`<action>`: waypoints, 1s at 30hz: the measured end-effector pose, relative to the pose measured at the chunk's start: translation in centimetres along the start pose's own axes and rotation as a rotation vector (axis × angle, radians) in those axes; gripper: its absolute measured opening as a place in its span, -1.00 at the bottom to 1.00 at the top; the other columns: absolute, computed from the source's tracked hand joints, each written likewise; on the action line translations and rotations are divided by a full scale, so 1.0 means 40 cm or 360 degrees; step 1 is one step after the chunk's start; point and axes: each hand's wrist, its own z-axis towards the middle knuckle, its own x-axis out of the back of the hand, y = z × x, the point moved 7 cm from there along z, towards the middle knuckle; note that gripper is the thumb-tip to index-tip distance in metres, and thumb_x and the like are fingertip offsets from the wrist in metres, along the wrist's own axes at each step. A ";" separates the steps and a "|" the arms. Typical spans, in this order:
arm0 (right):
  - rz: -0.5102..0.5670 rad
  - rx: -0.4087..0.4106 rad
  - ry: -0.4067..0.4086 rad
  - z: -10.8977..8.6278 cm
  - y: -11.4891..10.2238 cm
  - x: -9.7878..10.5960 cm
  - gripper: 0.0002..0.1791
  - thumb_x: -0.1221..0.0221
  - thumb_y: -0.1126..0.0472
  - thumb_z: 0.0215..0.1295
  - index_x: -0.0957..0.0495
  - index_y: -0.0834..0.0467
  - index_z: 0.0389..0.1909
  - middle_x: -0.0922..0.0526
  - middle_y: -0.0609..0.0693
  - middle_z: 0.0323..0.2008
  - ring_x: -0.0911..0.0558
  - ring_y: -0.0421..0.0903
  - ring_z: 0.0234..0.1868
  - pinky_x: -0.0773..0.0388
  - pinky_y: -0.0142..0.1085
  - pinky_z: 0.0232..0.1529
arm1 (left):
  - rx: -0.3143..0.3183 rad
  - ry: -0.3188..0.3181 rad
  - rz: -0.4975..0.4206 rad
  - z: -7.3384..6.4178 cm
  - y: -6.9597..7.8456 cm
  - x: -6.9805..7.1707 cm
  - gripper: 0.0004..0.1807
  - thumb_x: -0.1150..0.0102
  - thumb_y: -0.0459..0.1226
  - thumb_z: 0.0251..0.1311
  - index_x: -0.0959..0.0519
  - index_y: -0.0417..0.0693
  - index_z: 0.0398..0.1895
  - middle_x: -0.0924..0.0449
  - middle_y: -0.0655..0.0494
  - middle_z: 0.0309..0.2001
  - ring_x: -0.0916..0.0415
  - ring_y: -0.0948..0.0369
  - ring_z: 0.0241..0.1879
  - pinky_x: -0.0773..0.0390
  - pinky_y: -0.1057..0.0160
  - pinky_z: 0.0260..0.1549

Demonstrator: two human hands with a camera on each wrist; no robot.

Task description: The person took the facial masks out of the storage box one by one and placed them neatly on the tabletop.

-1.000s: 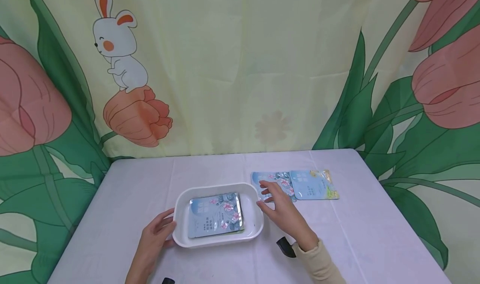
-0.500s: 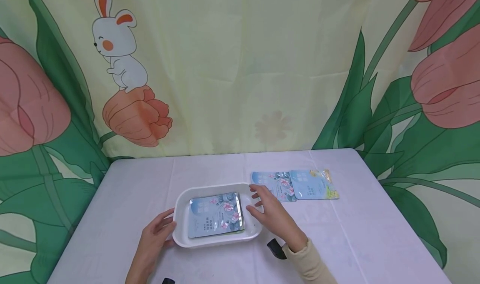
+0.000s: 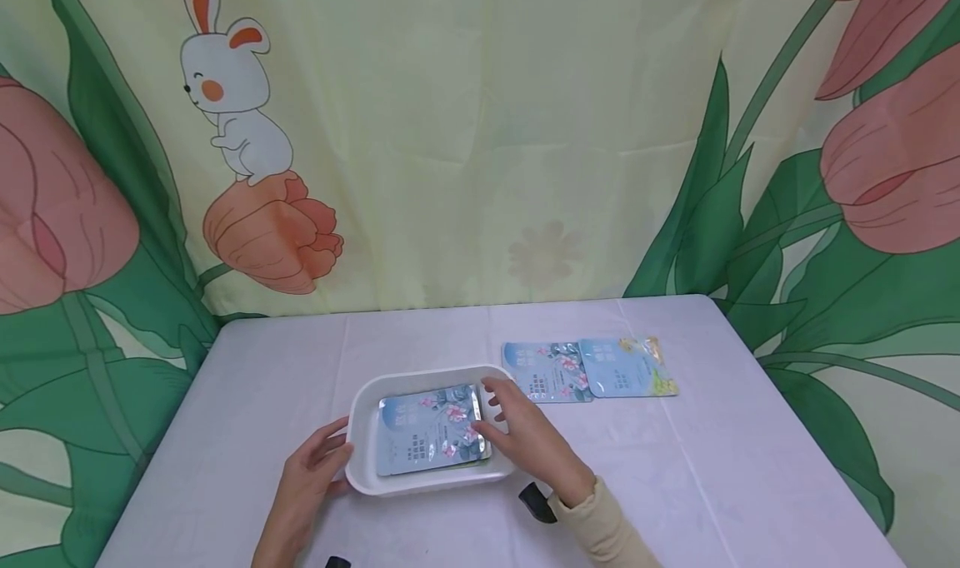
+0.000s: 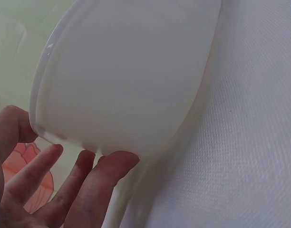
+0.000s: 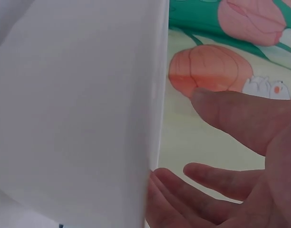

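Note:
A white tray point(image 3: 367, 485) sits on the table, holding a blue sheet-mask packet point(image 3: 427, 435) printed with pink flowers. Under that packet, a greenish edge of another one peeks out. My left hand point(image 3: 303, 476) holds the tray's left end, its fingertips against the wall and rim, seen closely in the left wrist view with the tray's outer wall point(image 4: 121, 85). Over the right end of the tray hovers my right hand point(image 3: 532, 439), fingers loosely bent and spread. Its thumb tip reaches the packet's right edge in the head view; nothing shows between its fingers.
Behind the tray to the right lie two more packets, a flowered one point(image 3: 547, 374) and a light blue one point(image 3: 626, 368) with a green and yellow corner, slightly overlapping. A white cloth covers the table point(image 3: 262, 368). A printed tulip curtain point(image 3: 480, 151) hangs behind it.
My right hand has moved left, from beside the flowered packet at the back to above the tray's right end. The left hand and the tray have stayed in place.

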 end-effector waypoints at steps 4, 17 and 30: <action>-0.0029 0.0010 -0.0011 0.007 -0.006 -0.013 -0.30 -0.26 0.12 0.34 -0.23 0.27 0.40 -0.45 0.21 0.22 -0.63 0.09 0.02 -0.66 -0.11 -0.02 | 0.0005 -0.0007 -0.0007 0.000 0.001 0.001 -0.43 -0.23 -0.14 0.30 -0.38 0.13 0.38 -0.45 -0.18 0.29 -0.62 0.15 -0.03 -0.71 0.26 -0.29; -0.0173 0.0042 -0.0016 0.019 -0.019 -0.052 -0.28 -0.25 0.11 0.35 -0.23 0.34 0.40 -0.43 0.23 0.27 -0.48 0.06 0.25 -0.42 0.00 0.32 | -0.0009 -0.0005 -0.0008 0.003 -0.004 -0.001 -0.43 -0.23 -0.14 0.30 -0.38 0.14 0.37 -0.46 -0.17 0.28 -0.63 0.14 -0.03 -0.70 0.26 -0.30; -0.0230 -0.0064 -0.0089 0.029 -0.008 -0.079 -0.24 -0.26 0.09 0.34 -0.22 0.35 0.41 -0.41 0.26 0.30 -0.47 0.09 0.29 -0.42 0.01 0.31 | -0.0010 -0.0007 -0.0039 0.000 -0.003 0.001 -0.43 -0.24 -0.16 0.29 -0.39 0.13 0.37 -0.47 -0.15 0.27 -0.62 0.17 -0.08 -0.70 0.27 -0.32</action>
